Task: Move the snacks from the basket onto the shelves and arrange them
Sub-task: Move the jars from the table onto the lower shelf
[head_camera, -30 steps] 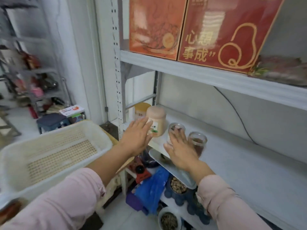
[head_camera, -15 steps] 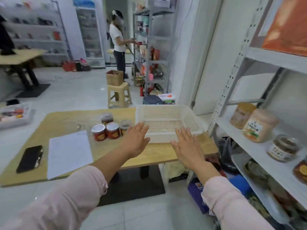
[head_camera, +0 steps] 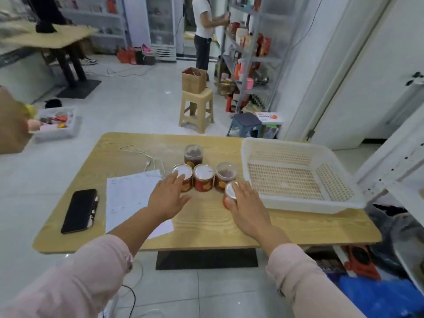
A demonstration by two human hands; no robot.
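Gripping a small round red jar with a white lid (head_camera: 230,191) in the right hand (head_camera: 246,204), thumb curled round. Touching a second red jar (head_camera: 183,172) with the left hand (head_camera: 168,198), fingers straight. On the light wooden table (head_camera: 206,226), beside the white plastic basket (head_camera: 305,204). Could knock the neighbour jars (head_camera: 203,180) over, standing so close.

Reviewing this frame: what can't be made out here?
Head view only.
- Right hand on front jar: its back hides the fingers, so the grip is unclear.
- Jars: labels too small and blurred to read.
- Shelves: cut off by the right edge; contents unseen.
- Paper: print too small.
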